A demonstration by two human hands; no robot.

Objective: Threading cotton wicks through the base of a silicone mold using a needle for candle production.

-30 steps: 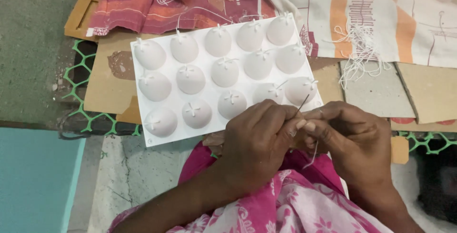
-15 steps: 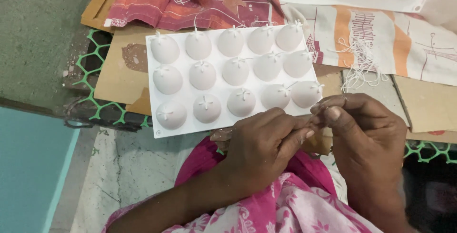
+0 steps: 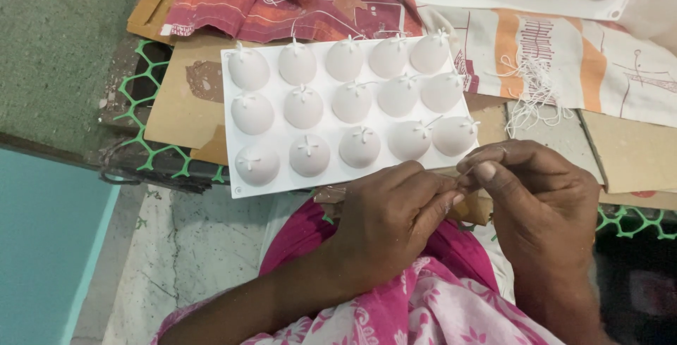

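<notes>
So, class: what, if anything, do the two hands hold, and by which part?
The right hand pinches a thin white thread at its end, between thumb and forefinger. The left hand meets it at the fingertips; whether it grips anything cannot be told.

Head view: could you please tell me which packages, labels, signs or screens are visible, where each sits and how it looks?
Printed sack cloth: upper right, flat, cream with orange stripes and dark print.
Cardboard sheet: left, under the white mould tray, brown, torn patch.
No screens or signs.
</notes>
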